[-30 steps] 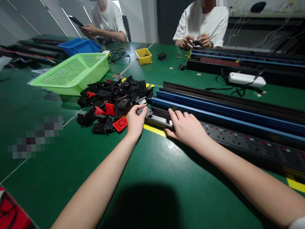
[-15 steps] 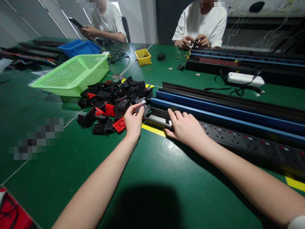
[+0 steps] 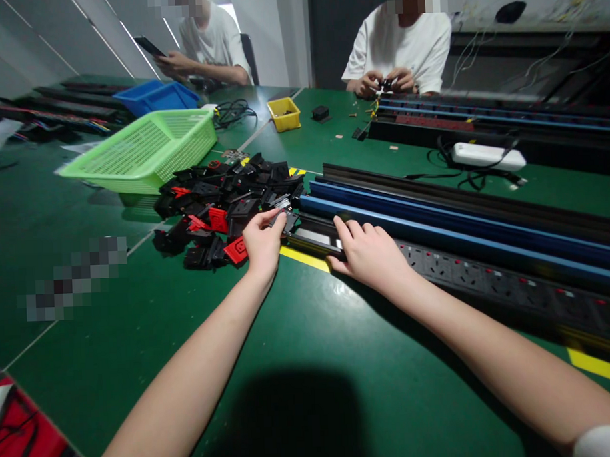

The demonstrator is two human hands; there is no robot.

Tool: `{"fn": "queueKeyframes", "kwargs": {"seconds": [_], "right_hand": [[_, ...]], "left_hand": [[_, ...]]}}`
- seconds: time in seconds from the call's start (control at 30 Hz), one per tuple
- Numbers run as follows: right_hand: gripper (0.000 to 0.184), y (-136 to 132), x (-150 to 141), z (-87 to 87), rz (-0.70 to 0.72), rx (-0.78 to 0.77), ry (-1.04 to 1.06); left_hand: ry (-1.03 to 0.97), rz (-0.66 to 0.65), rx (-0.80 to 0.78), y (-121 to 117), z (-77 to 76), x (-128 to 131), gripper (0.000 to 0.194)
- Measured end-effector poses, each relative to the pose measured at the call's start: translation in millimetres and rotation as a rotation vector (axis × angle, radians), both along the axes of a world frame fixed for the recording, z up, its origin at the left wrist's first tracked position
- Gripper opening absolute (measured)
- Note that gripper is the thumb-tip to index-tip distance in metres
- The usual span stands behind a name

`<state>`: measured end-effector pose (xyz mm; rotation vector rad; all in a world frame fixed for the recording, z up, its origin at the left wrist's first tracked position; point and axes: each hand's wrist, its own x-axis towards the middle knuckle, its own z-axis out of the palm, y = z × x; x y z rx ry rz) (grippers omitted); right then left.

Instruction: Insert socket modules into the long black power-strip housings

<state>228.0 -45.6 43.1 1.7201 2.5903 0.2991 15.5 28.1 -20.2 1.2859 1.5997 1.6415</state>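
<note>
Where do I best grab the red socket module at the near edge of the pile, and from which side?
Probably by its near edge, coming from the near side: the red socket module shows its flat face upward, and that edge borders bare green tabletop, while black modules crowd its far side and the left hand is close on its right.

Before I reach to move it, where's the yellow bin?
In the head view, the yellow bin sits near the far edge of the table, left of the small black block.
</note>
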Motion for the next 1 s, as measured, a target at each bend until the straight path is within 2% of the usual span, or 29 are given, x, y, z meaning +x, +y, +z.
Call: {"fn": "queueKeyframes", "kwargs": {"seconds": [0.4, 0.63, 0.83, 1.0], "right_hand": [[0.077, 1, -1, 0.6, -0.007, -0.013, -0.003], [0.078, 0, -1, 0.4, -0.003, -0.009, -0.006], [0.078, 0, -1, 1.0, -0.008, -0.014, -0.008], [0.077, 0, -2, 0.6, -0.010, -0.004, -0.005]], "left_hand": [[0.018, -0.114, -0.061, -1, 0.1, -1, 0.033], [-0.133, -0.018, -0.062, -1, 3.8, 3, 0.034], [-0.186, -0.016, -0.129, -7, 6.6, 8, 0.037], [-0.130, -0.128, -0.172, -14, 10.4, 12, 0.038]]}}
